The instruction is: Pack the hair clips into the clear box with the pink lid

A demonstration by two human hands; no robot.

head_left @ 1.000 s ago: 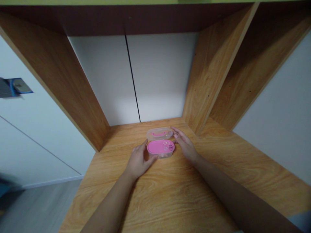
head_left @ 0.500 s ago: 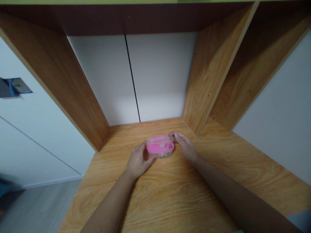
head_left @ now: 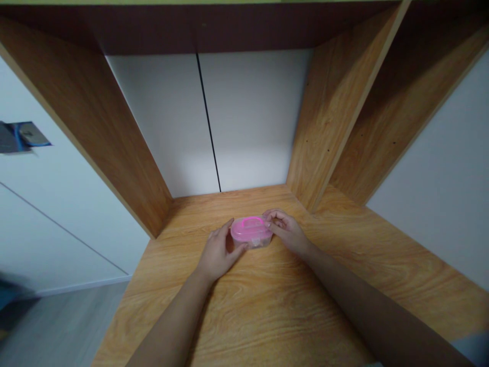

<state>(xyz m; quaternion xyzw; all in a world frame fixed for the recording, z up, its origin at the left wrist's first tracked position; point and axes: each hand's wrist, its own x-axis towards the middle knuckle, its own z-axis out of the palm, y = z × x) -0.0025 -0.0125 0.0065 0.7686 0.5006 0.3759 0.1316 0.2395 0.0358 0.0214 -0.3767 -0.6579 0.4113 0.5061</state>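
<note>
A small oval plastic box (head_left: 252,243) with clear sides rests on the wooden desktop. Its see-through pink lid (head_left: 244,233) lies over the top, with a bright pink handle (head_left: 252,219) along the far side. My left hand (head_left: 218,253) grips the box's left end, thumb along the near side and fingers behind. At the right end, my right hand (head_left: 287,232) has its fingers curled, thumb and fingertips on the lid's edge. Whether the front clasp (head_left: 255,242) is fastened cannot be made out.
The wooden desktop (head_left: 252,316) runs up to a white back panel (head_left: 248,122). Upright wooden boards stand at left (head_left: 95,117) and right (head_left: 336,112), under a dark shelf (head_left: 153,28). An open wall socket box (head_left: 32,135) with blue wire is at far left.
The lid, raised at the back before, has come down over the box and covers the pink inner tray. My right hand has shifted slightly left and onto the lid; my left hand stays put.
</note>
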